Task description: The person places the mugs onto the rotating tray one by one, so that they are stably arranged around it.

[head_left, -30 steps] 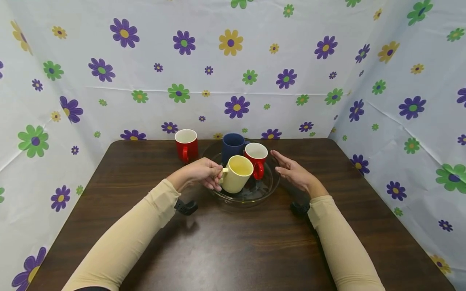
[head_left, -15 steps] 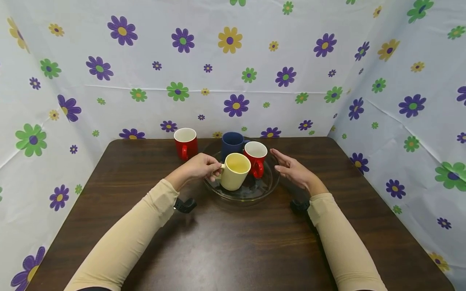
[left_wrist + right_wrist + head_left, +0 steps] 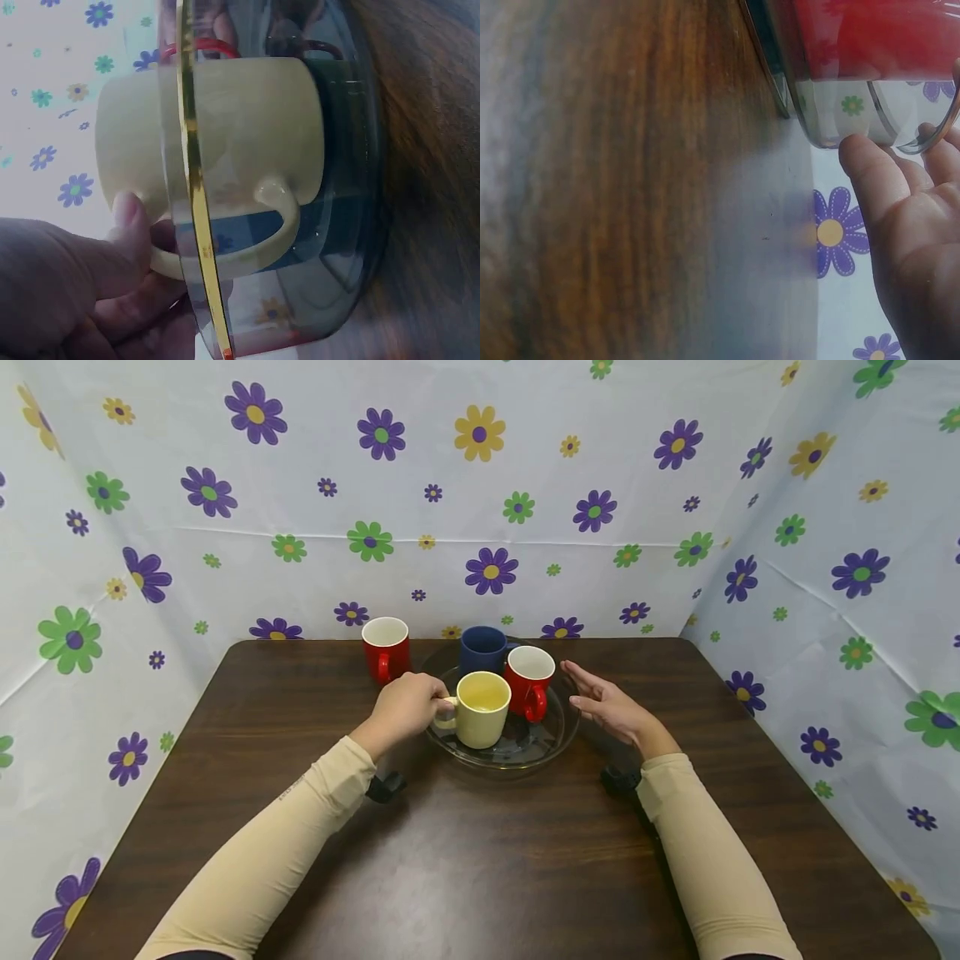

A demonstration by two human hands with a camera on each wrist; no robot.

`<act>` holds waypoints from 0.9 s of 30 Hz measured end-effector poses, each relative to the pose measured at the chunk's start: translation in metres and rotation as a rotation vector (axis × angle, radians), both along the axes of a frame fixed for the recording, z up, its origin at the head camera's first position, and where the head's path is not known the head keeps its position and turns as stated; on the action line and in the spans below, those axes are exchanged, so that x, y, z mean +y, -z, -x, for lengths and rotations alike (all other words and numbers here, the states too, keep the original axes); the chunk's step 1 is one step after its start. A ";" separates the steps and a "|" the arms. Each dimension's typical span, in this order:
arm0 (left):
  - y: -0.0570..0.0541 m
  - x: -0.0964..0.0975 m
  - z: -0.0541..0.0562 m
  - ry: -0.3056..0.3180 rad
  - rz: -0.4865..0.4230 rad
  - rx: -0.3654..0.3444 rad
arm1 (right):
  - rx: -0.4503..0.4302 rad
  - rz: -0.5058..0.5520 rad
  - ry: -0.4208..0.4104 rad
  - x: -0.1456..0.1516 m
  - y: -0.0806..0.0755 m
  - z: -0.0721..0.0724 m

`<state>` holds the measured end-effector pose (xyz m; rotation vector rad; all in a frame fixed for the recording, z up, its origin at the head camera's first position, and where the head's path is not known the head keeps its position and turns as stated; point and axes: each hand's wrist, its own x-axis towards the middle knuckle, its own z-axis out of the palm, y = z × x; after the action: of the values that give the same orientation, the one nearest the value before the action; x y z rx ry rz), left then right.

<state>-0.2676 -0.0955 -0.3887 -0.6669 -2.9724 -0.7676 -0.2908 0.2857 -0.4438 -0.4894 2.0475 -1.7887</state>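
Observation:
My left hand (image 3: 401, 710) pinches the handle of a pale yellow mug (image 3: 482, 718), thumb on top of the loop in the left wrist view. The mug stands upright at the front left inside a clear glass bowl (image 3: 510, 767) with a shiny gold-toned rim (image 3: 196, 180). Behind it in the bowl are a blue mug (image 3: 480, 647) and, to the right, a red mug (image 3: 519, 685) with a white inside. My right hand (image 3: 615, 710) has its fingers extended at the bowl's right side, the fingertips (image 3: 855, 150) right at the glass.
Another red mug (image 3: 386, 653) stands on the dark wooden table (image 3: 480, 860), left of the bowl and just beyond my left hand. Flower-patterned white sheets (image 3: 300, 585) close off the table's back and sides.
The yellow mug has moved left, away from the red mug's handle, and from tilted to upright; my left hand moved with it. My right hand has stayed beside the bowl.

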 end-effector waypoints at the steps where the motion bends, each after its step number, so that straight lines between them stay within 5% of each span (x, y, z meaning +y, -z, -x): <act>1: 0.000 0.000 0.000 0.003 0.010 0.014 | -0.002 0.001 0.000 0.000 -0.001 0.000; 11: 0.002 0.004 -0.003 0.080 0.087 0.157 | -0.015 0.005 0.012 -0.001 -0.002 0.000; 27: 0.003 0.014 -0.006 0.096 0.099 0.168 | -0.014 0.001 0.014 0.001 -0.001 0.000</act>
<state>-0.2616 -0.0811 -0.3922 -0.8401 -2.8574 -0.5409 -0.2910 0.2864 -0.4425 -0.4633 2.0454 -1.7965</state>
